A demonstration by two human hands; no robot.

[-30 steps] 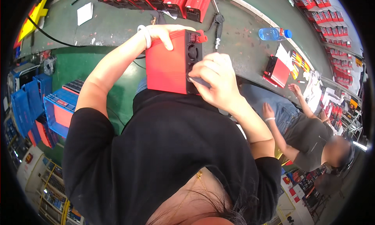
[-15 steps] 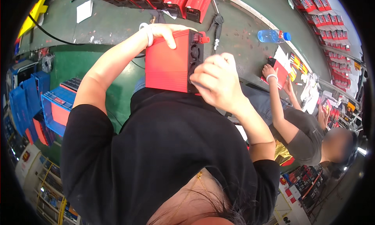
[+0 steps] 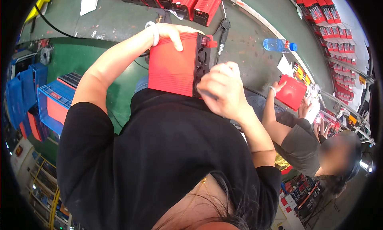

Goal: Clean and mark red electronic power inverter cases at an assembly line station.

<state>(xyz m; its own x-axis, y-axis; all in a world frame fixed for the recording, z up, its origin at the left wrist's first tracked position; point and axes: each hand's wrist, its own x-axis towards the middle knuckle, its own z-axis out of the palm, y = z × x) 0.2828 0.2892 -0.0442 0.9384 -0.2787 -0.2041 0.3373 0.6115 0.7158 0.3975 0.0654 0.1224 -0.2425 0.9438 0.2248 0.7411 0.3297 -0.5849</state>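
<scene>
A red ribbed power inverter [image 3: 171,66] stands tilted against my front. Its black end panel [image 3: 202,56] carries two round fans and a red terminal [image 3: 210,43], and faces right. My left hand [image 3: 173,33] grips the far side of the housing, thumb lying on the red face and the other fingers hidden behind. Close against the near corner of the end panel, my right hand [image 3: 224,88] is closed, its fingers curled and slightly smeared by motion. Something dark shows by its fingertips, too unclear to name.
Several red inverters [image 3: 187,4] line the bench's far edge. An air blow gun [image 3: 224,28] and a water bottle [image 3: 277,45] lie to their right. At right, a co-worker [image 3: 299,140] holds a red housing [image 3: 291,92]. Blue crates [image 3: 50,96] stand at left.
My hands and the inverter stay nearly in place, with the right hand slightly lower. The co-worker has raised and turned the red housing, bringing it closer to their body.
</scene>
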